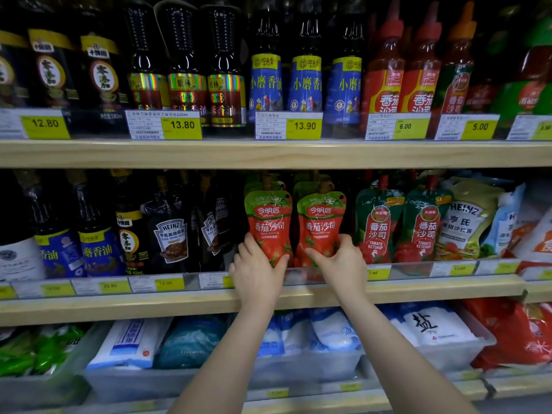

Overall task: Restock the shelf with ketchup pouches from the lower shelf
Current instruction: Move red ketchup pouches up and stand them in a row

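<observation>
Red pouches: two red-and-green ketchup pouches stand upright side by side on the middle shelf [418,289], behind its clear front lip.
Left neighbours: dark sauce bottles [171,231] stand just beside the left pouch; a sideways nudge could tip one.
Left hand: the left hand [257,268] is clamped on the lower part of the left ketchup pouch [268,222], thumb across the front, fingers round its left edge.
Right hand: the right hand [337,259] is clamped on the lower part of the right ketchup pouch [321,225], thumb on the front.
Right neighbours: green-topped ketchup pouches [400,225] stand close to the right, near enough to be knocked askew.
Main risk: both pouches are soft and held low, so their tops may flop forward over the lip when released.
Second risk: more pouches show behind; pushing hard could topple that back row.
Lower shelf: white and blue bags [334,330] lie in trays beneath the forearms.
</observation>
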### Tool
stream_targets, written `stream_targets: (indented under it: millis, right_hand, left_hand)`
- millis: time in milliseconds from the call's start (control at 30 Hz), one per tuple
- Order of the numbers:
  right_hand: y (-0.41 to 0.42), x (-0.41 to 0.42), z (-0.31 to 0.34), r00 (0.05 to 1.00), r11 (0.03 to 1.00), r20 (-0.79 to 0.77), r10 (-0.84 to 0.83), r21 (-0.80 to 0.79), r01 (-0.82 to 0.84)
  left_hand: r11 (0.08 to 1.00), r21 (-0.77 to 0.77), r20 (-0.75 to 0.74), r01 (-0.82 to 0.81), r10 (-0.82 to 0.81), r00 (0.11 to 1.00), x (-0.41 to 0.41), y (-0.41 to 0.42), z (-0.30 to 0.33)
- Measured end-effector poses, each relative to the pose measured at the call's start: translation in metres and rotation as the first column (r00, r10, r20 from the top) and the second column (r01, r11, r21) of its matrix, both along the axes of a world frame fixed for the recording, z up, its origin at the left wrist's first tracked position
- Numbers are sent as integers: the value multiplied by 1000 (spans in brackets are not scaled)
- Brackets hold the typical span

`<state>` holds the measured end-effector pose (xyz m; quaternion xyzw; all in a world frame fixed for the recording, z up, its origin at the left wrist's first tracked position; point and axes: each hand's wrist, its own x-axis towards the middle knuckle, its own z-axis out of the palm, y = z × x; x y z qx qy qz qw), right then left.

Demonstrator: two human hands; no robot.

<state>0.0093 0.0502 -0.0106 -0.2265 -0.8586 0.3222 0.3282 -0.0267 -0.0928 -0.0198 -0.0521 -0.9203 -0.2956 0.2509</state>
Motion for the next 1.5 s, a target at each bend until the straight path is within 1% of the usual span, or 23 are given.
stream_targets:
  millis: [100,167,233,300,367,433,500,600,667,767,833,900,1000,1067,1200,1400,1500]
  right_hand:
    - [-1,2,1,1000,1000,1,11,0,-11]
    - [-1,8,3,998,998,-26,52,-34,-53]
    - [7,22,6,991,992,-87,99,-66,-105]
    - [25,41,12,983,992,-148,107,-44,-115]
    - [54,61,16,982,998,-175,66,-4,-68]
    - [86,79,18,987,1000,-161,5,4,-5]
    - [115,91,20,992,999,-118,-40,-12,39]
    - [146,93,23,997,1000,-78,-22,-12,22]
    - [160,86,25,997,1000,-72,-4,-7,4]
    - [174,73,29,995,1000,-99,-24,7,25]
    - [180,63,30,996,1000,-94,-10,-14,9]
    - [183,55,28,996,998,-81,28,-58,-33]
    - [184,49,22,998,993,-32,57,-99,-59]
    - [185,48,18,999,995,-4,54,-86,-54]
    - [188,50,17,998,997,-5,67,-45,-67]
    - [188,54,17,996,994,-12,92,-53,-93]
    - [189,58,12,997,997,4,77,-6,-77]
  left_hand:
    - [1000,17,-1,11,-11,1000,1,-2,1]
    - [995,89,-44,40,-36,998,6,-5,0]
    - [982,128,-181,141,-117,976,20,-1,-2]
    - [953,88,-304,291,-252,919,38,15,1]
    - [900,46,-359,434,-391,847,53,42,7]
    - [849,58,-366,526,-472,802,66,75,16]
    - [829,117,-303,546,-494,815,72,104,23]
    - [848,219,-204,482,-443,873,68,138,22]
    - [883,247,-154,399,-371,916,64,157,19]
    - [932,235,-84,275,-262,961,62,182,14]
    - [953,235,-41,190,-185,982,61,195,11]
    - [965,235,3,116,-120,993,59,203,10]
    - [981,188,15,50,-54,998,57,209,9]
    - [987,155,11,28,-30,1000,57,209,8]
    - [991,134,4,15,-16,1000,56,206,6]
    - [994,113,-6,11,-10,1000,58,205,5]
    - [997,70,-46,12,-8,999,61,207,4]
